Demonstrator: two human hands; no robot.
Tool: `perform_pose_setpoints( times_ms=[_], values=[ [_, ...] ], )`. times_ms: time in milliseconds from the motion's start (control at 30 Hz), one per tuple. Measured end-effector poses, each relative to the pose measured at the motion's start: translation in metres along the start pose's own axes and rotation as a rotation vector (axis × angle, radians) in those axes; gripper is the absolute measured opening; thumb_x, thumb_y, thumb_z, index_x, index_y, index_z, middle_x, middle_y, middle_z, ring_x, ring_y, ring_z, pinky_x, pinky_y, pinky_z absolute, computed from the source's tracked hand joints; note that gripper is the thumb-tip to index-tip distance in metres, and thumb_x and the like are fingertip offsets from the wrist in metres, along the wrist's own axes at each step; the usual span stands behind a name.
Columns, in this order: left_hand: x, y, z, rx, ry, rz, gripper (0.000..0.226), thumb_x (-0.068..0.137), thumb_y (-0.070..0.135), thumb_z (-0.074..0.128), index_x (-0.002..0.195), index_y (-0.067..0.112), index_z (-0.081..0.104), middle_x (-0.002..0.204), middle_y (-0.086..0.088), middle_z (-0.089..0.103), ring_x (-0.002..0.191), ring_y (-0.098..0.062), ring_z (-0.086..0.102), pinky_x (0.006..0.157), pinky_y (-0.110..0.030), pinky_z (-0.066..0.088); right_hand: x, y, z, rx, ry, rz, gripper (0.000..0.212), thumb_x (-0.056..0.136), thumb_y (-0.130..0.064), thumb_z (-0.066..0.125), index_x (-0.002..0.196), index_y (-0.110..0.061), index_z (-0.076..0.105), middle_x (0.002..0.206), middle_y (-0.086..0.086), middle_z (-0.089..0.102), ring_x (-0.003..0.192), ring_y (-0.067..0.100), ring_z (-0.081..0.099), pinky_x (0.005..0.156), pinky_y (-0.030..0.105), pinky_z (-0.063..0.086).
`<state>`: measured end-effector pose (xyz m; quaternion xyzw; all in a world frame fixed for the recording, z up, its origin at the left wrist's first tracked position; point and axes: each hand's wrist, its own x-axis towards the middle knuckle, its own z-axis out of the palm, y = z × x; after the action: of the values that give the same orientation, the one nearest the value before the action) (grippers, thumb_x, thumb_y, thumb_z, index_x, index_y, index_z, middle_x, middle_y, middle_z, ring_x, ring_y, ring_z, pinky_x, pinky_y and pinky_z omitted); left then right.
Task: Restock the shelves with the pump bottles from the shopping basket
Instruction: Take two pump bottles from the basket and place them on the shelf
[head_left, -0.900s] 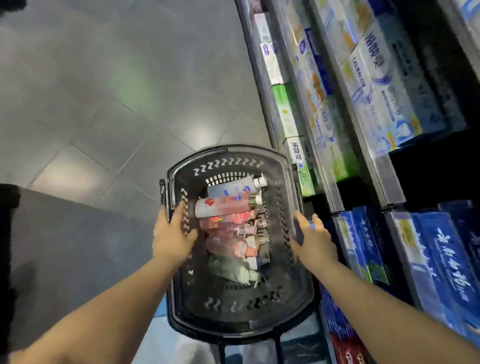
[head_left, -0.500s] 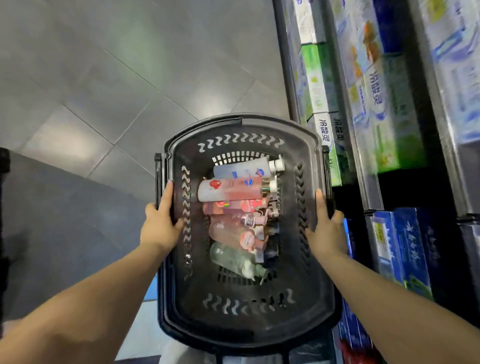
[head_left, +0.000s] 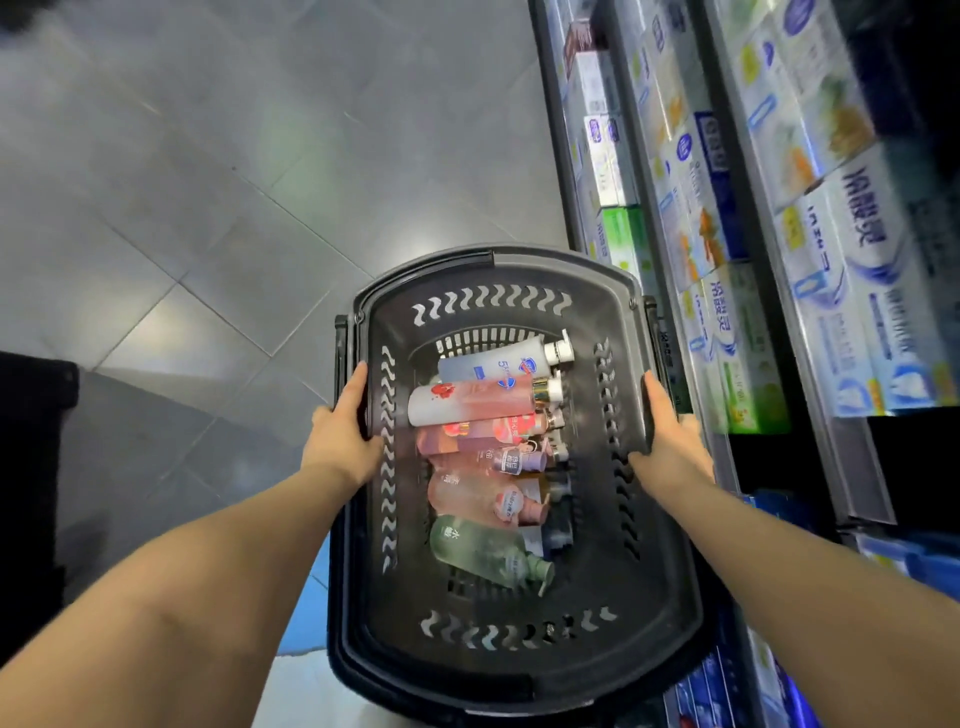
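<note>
A black plastic shopping basket hangs in front of me over the floor. My left hand grips its left rim and my right hand grips its right rim. Several pump bottles lie side by side in the bottom: a white one farthest away, a white-and-pink one, pink ones in the middle, and a green one nearest me. Their pump heads point to the right.
Shelves run along the right side, packed with toothpaste boxes in white, green and blue. Grey tiled floor spreads out to the left. A dark object stands at the left edge.
Both hands have closed on the basket's side rims. The basket and my view have shifted along the shelves, and the basket sits higher and closer to me.
</note>
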<state>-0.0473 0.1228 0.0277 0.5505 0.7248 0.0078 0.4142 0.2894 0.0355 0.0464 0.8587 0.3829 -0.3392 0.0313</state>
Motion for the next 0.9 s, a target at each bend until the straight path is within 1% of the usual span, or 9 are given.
perform_pose_setpoints(
  times_ms=[133, 333, 433, 567, 667, 733, 800, 833, 900],
  values=[
    [0.01, 0.042, -0.071, 0.004, 0.006, 0.023, 0.084, 0.083, 0.024, 0.061, 0.143, 0.054, 0.01, 0.112, -0.012, 0.039, 0.08, -0.028, 0.048, 0.084, -0.033, 0.042, -0.008, -0.057, -0.059, 0.024, 0.041, -0.027, 0.099, 0.084, -0.009, 0.064, 0.148, -0.043, -0.003, 0.125, 0.021, 0.042, 0.068, 0.022, 0.046, 0.058, 0.031, 0.041],
    [0.041, 0.095, -0.152, 0.004, 0.044, 0.054, 0.083, 0.083, 0.029, 0.062, 0.142, 0.053, 0.011, 0.112, -0.013, 0.041, 0.084, -0.03, 0.051, 0.09, -0.039, 0.047, 0.007, -0.132, -0.125, 0.09, 0.061, -0.073, 0.101, 0.082, -0.006, 0.067, 0.149, -0.042, 0.0, 0.127, 0.025, 0.041, 0.083, 0.031, 0.05, 0.076, 0.038, 0.046],
    [0.07, 0.124, -0.182, -0.017, 0.08, 0.055, 0.08, 0.083, 0.031, 0.061, 0.142, 0.054, 0.011, 0.111, -0.01, 0.039, 0.08, -0.027, 0.051, 0.086, -0.037, 0.047, 0.037, -0.169, -0.155, 0.102, 0.065, -0.11, 0.1, 0.082, -0.006, 0.067, 0.149, -0.04, 0.0, 0.126, 0.023, 0.042, 0.082, 0.031, 0.052, 0.077, 0.039, 0.048],
    [0.115, 0.162, -0.214, -0.066, 0.143, 0.058, 0.082, 0.082, 0.028, 0.062, 0.144, 0.05, 0.014, 0.118, -0.017, 0.042, 0.092, -0.03, 0.05, 0.093, -0.039, 0.044, 0.088, -0.222, -0.191, 0.085, 0.068, -0.152, 0.101, 0.083, -0.006, 0.067, 0.148, -0.043, -0.002, 0.126, 0.022, 0.042, 0.078, 0.027, 0.052, 0.072, 0.038, 0.046],
    [0.152, 0.186, -0.235, -0.08, 0.179, 0.034, 0.083, 0.081, 0.031, 0.064, 0.143, 0.051, 0.013, 0.119, -0.017, 0.044, 0.09, -0.028, 0.048, 0.088, -0.035, 0.041, 0.126, -0.263, -0.217, 0.1, 0.074, -0.18, 0.103, 0.082, -0.004, 0.067, 0.146, -0.046, -0.001, 0.13, 0.022, 0.038, 0.084, 0.029, 0.051, 0.082, 0.043, 0.05],
    [0.178, 0.2, -0.248, -0.104, 0.189, 0.028, 0.083, 0.081, 0.031, 0.064, 0.143, 0.052, 0.013, 0.117, -0.016, 0.043, 0.084, -0.026, 0.046, 0.086, -0.034, 0.041, 0.152, -0.29, -0.235, 0.094, 0.086, -0.201, 0.102, 0.082, -0.004, 0.068, 0.146, -0.046, 0.0, 0.13, 0.021, 0.038, 0.08, 0.026, 0.051, 0.074, 0.039, 0.049],
    [0.208, 0.214, -0.262, -0.13, 0.198, 0.032, 0.084, 0.082, 0.026, 0.063, 0.143, 0.051, 0.013, 0.116, -0.017, 0.044, 0.082, -0.024, 0.046, 0.084, -0.031, 0.041, 0.179, -0.317, -0.25, 0.065, 0.095, -0.217, 0.101, 0.082, -0.006, 0.067, 0.147, -0.045, 0.0, 0.126, 0.02, 0.041, 0.066, 0.017, 0.046, 0.053, 0.029, 0.038],
    [0.224, 0.221, -0.269, -0.137, 0.198, 0.028, 0.084, 0.082, 0.025, 0.063, 0.143, 0.052, 0.013, 0.117, -0.017, 0.044, 0.079, -0.023, 0.047, 0.082, -0.03, 0.04, 0.194, -0.33, -0.257, 0.051, 0.093, -0.226, 0.101, 0.082, -0.006, 0.067, 0.147, -0.045, 0.0, 0.126, 0.02, 0.041, 0.064, 0.016, 0.044, 0.05, 0.027, 0.033],
    [0.259, 0.235, -0.283, -0.138, 0.199, 0.025, 0.084, 0.082, 0.025, 0.062, 0.142, 0.054, 0.012, 0.117, -0.015, 0.042, 0.071, -0.017, 0.046, 0.078, -0.029, 0.041, 0.223, -0.357, -0.27, 0.052, 0.08, -0.227, 0.099, 0.083, -0.007, 0.065, 0.147, -0.045, -0.001, 0.129, 0.02, 0.039, 0.068, 0.021, 0.047, 0.055, 0.031, 0.037]
  ],
)
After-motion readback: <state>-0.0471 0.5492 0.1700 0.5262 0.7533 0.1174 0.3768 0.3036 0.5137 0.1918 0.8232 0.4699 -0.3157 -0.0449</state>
